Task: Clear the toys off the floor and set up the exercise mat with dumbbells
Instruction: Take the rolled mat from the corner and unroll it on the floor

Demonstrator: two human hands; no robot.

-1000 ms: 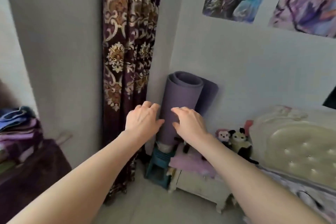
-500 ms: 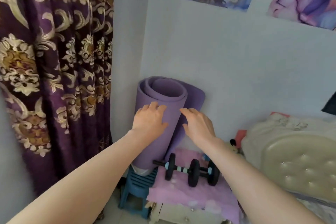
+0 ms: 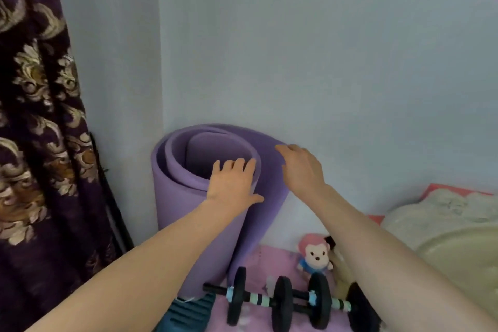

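Exercise mat (image 3: pixel 175 210) rolled upright, left hand (image 3: pixel 231 183) and right hand (image 3: pixel 301 170) fingers released, touching it

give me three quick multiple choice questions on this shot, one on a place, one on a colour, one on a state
1. Where is the monkey plush? A on the pink cloth beyond the dumbbells; B on the bed; C on the floor.
2. What colour is the exercise mat? A green; B purple; C black.
3. How is the mat? A unrolled flat; B lying on its side; C rolled, standing upright.
Answers: 1 A, it sits on the cloth past the dumbbell plates; 2 B, its foam is purple; 3 C, its spiral end faces up.
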